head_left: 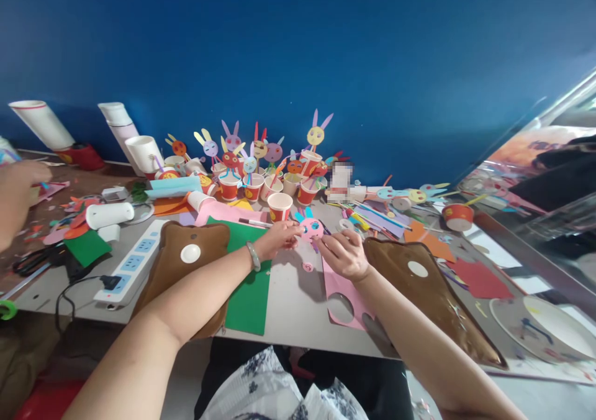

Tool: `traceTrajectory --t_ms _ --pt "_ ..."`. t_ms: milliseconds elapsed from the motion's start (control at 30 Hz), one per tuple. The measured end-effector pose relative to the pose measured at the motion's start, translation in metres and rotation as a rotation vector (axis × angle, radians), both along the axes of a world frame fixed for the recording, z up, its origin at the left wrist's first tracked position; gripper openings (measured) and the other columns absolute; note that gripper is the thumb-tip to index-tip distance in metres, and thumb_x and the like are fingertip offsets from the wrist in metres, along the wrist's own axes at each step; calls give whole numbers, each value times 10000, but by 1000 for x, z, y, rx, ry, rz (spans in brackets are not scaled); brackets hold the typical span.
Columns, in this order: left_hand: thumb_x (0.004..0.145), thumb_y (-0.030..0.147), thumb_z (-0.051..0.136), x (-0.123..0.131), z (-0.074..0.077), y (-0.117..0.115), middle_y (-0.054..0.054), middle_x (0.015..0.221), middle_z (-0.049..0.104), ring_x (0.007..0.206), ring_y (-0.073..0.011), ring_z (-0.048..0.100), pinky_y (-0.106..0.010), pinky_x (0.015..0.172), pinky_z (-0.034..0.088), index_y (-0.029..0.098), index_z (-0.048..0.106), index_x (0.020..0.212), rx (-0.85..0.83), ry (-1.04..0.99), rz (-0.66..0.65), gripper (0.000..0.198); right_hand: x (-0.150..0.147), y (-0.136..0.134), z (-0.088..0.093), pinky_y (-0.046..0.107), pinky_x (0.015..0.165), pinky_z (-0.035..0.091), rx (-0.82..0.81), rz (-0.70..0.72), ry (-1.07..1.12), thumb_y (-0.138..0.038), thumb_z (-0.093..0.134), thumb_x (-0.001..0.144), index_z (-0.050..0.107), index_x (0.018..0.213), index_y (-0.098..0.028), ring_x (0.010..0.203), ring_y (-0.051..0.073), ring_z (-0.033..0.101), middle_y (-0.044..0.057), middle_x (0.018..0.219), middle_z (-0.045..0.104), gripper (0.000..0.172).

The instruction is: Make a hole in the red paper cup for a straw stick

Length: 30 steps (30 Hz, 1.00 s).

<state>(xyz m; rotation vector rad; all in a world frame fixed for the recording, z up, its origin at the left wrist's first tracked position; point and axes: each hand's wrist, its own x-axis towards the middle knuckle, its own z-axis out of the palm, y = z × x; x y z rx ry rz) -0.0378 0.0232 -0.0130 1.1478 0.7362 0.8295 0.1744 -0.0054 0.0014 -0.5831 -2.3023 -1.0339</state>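
A pink paper rabbit face [311, 228] with blue ears and blue eyes is held up above the table in front of me. My left hand [282, 237] pinches its left edge. At the face's lower right, my right hand [344, 252] has its fingers curled against the paper; exactly what its fingertips grip is hidden. Below the face lies a small pink paper spiral [307, 266]. A pink sheet with round holes [342, 305] lies under my right wrist, and a green sheet [246, 283] under my left forearm. A marker [255, 223] rests just beyond the green sheet.
Red-and-white paper cups [280, 207] stand along the blue wall, several bearing paper rabbit faces [315, 135]. Brown cushions [181, 271] flank my arms. A power strip [130, 264] with a plugged cord lies left. Another person's hand [21, 190] is at the far left.
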Motion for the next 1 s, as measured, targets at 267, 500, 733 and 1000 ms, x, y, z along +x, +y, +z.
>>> traceTrajectory --t_ms 267,500,733,1000 --pt "684 472 686 -8 -10 10 58 499 470 465 -61 395 -222 480 256 170 509 626 132 172 141 355 -9 -1 -27 338 687 450 -430 -102 460 -190 566 906 623 1060 -199 671 163 603 61 857 699 164" --pt "753 373 640 -8 -10 8 53 491 485 479 -70 412 -228 509 298 164 520 581 222 381 109 296 -20 2 -37 303 582 494 -1314 -180 1041 -469 596 876 676 1060 -188 640 179 641 60 806 718 345" --pt "763 363 680 -9 -10 8 39 512 537 466 -80 450 -222 474 299 152 589 659 285 444 -28 253 -19 -1 -42 296 579 497 -1580 18 1015 -469 659 845 646 746 -192 612 170 640 32 697 682 294" --pt "656 174 717 -18 -6 12 18 634 640 494 -87 528 -204 496 366 131 644 960 154 478 -101 315 -11 -3 -26 277 530 453 -1500 -65 927 -441 687 796 687 773 -194 575 168 622 26 652 679 248"
